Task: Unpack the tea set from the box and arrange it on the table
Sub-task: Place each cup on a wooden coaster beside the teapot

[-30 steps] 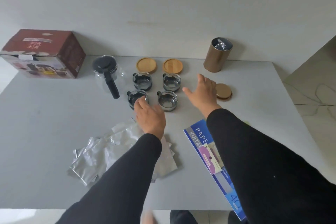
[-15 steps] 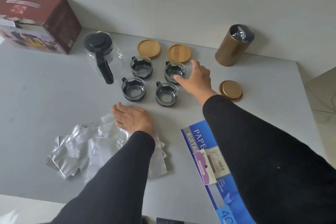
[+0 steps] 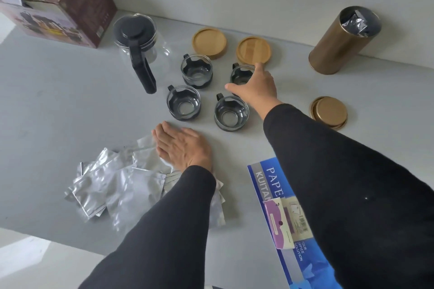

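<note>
Grey table [image 3: 58, 101], right hand [image 3: 254, 87] gripping rear cup [image 3: 242, 75] (left hand [image 3: 183, 148] flat, fingers straight)

1. Box [image 3: 56, 2]: dark red-brown w/ pale lettering.
2. Teapot [image 3: 138, 51]: clear glass, black lid + handle.
3. Cups [image 3: 196, 71]: clear glass, dark grey holders.
4. Coasters [image 3: 209, 42] beyond right hand [image 3: 254, 85]: light wood.
5. Canister [image 3: 344, 40]: gold; lid [image 3: 328, 111] same.
6. Pouches [image 3: 112, 185] by left hand [image 3: 182, 148]: silver foil.
7. Table [image 3: 58, 105]: plain grey.
8. Sleeves [image 3: 352, 195]: black.
</note>
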A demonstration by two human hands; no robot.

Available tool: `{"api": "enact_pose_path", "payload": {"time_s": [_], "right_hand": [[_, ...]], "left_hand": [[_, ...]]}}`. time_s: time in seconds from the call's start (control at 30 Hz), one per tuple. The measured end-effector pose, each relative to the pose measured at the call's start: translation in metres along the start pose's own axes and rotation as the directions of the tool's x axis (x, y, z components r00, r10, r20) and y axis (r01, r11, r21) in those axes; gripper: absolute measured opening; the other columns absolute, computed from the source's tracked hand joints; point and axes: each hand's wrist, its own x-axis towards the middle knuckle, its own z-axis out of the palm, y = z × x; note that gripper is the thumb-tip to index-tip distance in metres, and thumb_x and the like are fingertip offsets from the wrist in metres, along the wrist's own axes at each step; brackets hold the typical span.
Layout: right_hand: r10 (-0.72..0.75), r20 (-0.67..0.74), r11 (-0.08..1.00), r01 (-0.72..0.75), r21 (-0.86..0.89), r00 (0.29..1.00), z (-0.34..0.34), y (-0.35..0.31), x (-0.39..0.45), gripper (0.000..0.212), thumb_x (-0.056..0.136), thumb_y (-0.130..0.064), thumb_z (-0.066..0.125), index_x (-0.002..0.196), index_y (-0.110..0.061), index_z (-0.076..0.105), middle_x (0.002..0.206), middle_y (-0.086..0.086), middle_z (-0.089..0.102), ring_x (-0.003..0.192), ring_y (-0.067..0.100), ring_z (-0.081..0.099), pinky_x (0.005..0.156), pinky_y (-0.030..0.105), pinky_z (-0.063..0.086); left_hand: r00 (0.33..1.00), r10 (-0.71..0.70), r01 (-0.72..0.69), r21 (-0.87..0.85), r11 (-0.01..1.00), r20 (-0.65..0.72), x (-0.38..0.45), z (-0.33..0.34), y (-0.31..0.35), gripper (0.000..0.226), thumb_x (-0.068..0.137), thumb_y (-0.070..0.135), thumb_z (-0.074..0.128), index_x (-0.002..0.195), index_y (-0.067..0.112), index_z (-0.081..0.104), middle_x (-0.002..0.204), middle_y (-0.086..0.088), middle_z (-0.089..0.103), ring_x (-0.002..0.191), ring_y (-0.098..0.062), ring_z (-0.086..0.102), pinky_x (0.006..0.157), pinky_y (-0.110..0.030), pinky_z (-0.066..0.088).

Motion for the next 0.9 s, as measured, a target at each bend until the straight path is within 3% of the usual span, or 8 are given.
{"api": "enact_pose_path", "payload": {"time_s": [0.17,0.43,0.67,0.9], "right_hand": [[0.005,-0.073,0.998,-0.001,0.055,0.997,-0.004,0.001,-0.001,0.078,0.07,-0.04,0.075,0.131,-0.007,0.039,0.126,0.013,0.051,0.115,0.028,0.052,0.09,0.03,0.043],[0.108,-0.206,0.988,-0.082,0.13,0.973,-0.034,0.041,-0.041,0.074,0.071,-0.04,0.074,0.129,-0.008,0.041,0.124,0.012,0.052,0.111,0.025,0.052,0.079,0.023,0.037],[0.102,-0.176,0.992,-0.088,0.088,0.979,-0.02,0.071,-0.083,0.082,0.069,-0.039,0.076,0.137,-0.012,0.039,0.128,0.009,0.05,0.118,0.023,0.047,0.091,0.027,0.039],[0.084,-0.169,0.995,-0.074,0.063,0.982,-0.016,0.079,-0.092,0.083,0.07,-0.041,0.076,0.136,-0.011,0.037,0.127,0.011,0.05,0.117,0.024,0.047,0.09,0.026,0.038]], "left_hand": [[1.0,-0.001,0.001,0.009,1.0,0.008,0.001,0.0,0.001,0.054,0.094,0.03,0.036,0.144,0.012,0.028,0.151,-0.001,0.026,0.145,-0.018,0.014,0.115,-0.034,0.01],[0.999,0.003,-0.002,-0.017,1.0,0.032,0.001,-0.002,0.0,0.054,0.094,0.029,0.036,0.144,0.01,0.028,0.151,-0.003,0.026,0.146,-0.02,0.014,0.115,-0.036,0.012],[0.999,0.017,-0.015,-0.035,0.999,0.051,0.0,-0.005,-0.001,0.054,0.096,0.029,0.034,0.146,0.01,0.026,0.153,-0.003,0.024,0.146,-0.019,0.012,0.115,-0.035,0.01],[0.998,0.021,-0.019,-0.04,0.999,0.053,0.001,-0.005,-0.002,0.054,0.096,0.029,0.032,0.147,0.01,0.025,0.154,-0.004,0.024,0.146,-0.02,0.013,0.115,-0.036,0.01]]}}
